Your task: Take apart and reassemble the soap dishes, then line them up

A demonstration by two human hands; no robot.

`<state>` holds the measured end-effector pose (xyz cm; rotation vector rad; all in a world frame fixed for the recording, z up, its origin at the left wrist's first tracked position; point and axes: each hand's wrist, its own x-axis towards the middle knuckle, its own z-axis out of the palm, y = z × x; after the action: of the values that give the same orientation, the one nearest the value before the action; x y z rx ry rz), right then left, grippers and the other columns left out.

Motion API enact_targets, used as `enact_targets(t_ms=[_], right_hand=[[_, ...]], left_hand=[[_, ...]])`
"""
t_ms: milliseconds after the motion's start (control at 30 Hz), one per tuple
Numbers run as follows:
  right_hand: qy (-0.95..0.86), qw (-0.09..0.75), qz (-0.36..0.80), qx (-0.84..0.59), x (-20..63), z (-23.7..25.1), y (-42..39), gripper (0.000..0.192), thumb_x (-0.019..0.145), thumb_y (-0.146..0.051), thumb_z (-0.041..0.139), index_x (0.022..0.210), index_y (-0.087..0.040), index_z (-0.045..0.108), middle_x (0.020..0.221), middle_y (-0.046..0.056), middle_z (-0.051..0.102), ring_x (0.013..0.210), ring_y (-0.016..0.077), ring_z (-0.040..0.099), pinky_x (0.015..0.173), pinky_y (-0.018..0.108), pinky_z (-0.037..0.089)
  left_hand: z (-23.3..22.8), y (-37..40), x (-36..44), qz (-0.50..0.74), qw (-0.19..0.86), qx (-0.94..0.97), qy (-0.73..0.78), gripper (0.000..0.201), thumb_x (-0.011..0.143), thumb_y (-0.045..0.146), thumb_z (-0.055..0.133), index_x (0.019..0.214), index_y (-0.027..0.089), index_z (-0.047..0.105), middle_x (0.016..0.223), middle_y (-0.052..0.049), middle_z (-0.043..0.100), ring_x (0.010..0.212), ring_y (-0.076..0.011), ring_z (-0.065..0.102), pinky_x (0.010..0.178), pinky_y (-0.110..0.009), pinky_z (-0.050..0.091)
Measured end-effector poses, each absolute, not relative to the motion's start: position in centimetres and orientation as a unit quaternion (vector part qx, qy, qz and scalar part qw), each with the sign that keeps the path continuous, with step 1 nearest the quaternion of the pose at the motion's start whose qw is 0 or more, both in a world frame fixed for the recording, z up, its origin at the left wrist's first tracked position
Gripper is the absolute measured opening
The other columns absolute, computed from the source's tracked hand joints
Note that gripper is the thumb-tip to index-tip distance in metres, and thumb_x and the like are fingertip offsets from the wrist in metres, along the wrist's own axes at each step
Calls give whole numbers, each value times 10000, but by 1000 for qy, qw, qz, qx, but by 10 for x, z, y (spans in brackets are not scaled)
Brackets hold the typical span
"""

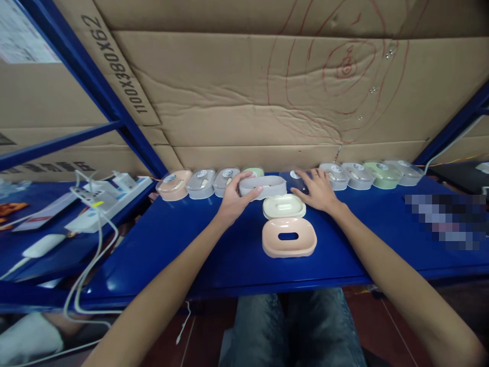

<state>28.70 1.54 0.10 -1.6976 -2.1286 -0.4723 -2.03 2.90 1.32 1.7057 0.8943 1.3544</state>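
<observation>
Grey soap box (263,185) sits pinched in my left hand (234,200); my right hand (318,191) lies spread just right of it. Next probably needs steady placement.

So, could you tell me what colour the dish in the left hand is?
Grey; the dish in the left hand shows in the head view.

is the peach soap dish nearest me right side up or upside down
Upside down, it seems: the peach soap dish shows a domed surface with an oval slot, no hollow visible.
</observation>
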Motion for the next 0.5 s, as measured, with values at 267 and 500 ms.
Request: enact_targets(t_ms=[267,500], right_hand=[[-784,161,-145,-581,291,-7,20,749,1075,-707,393,1617,-223,573,1586,212,587,1472,477,441,1215,668,343],[-784,137,-126,-592,292,-8,20,751,1091,-694,359,1683,-251,487,1722,190,472,1578,499,371,1267,715,282]], left_hand=[[19,28,-22,541,368,664,362,623,803,534,870,1299,206,685,1342,-132,742,1278,-314,694,1097,-485,567],[44,8,-49,508,279,711,398,717,808,572,864,1387,209,648,1437,-148,702,1331,-349,669,1138,-515,542]])
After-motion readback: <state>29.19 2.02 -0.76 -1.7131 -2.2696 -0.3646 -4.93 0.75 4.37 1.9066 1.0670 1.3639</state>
